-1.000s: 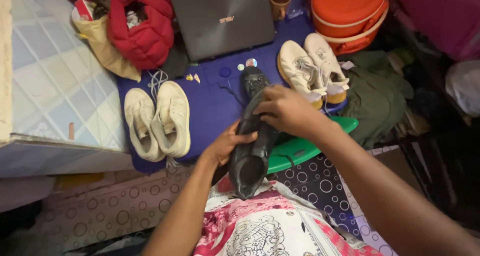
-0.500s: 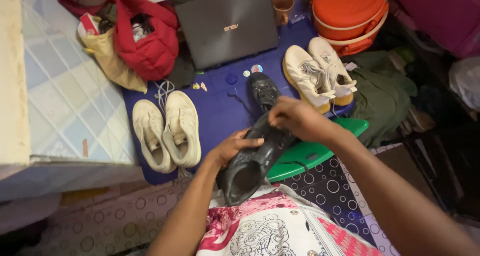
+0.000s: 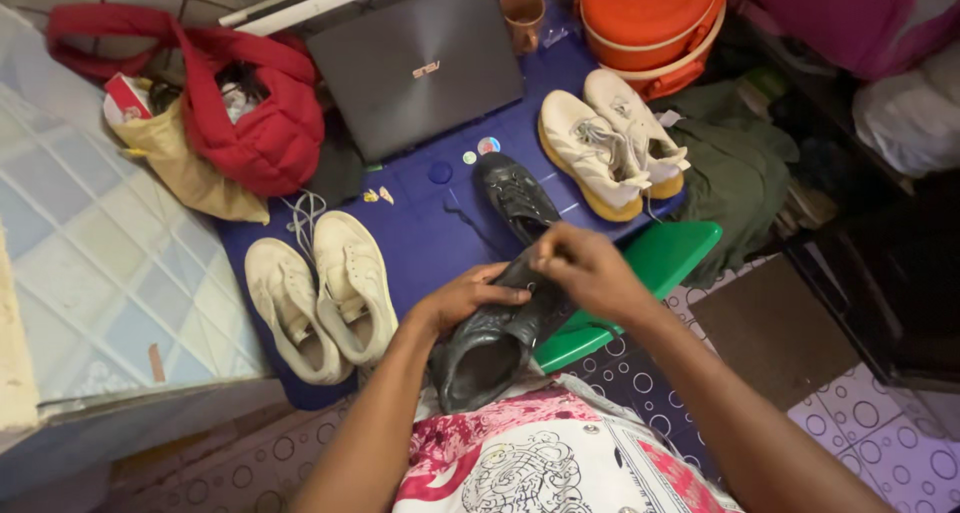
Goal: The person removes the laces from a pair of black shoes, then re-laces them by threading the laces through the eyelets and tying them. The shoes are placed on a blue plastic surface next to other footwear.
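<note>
Black shoe (image 3: 495, 338) now tilted, opening toward lap; left hand (image 3: 465, 298) cradles it, right hand (image 3: 585, 268) fingers now pinching its tongue area; second black shoe (image 3: 515, 198) exposed on blue mat (image 3: 430, 223).

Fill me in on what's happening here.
A seated person holds a black shoe over their lap with both hands: the left hand grips its side, the right hand pinches at its upper. A second black shoe lies on the blue mat, between two pairs of cream sneakers. A closed laptop lies behind.
</note>
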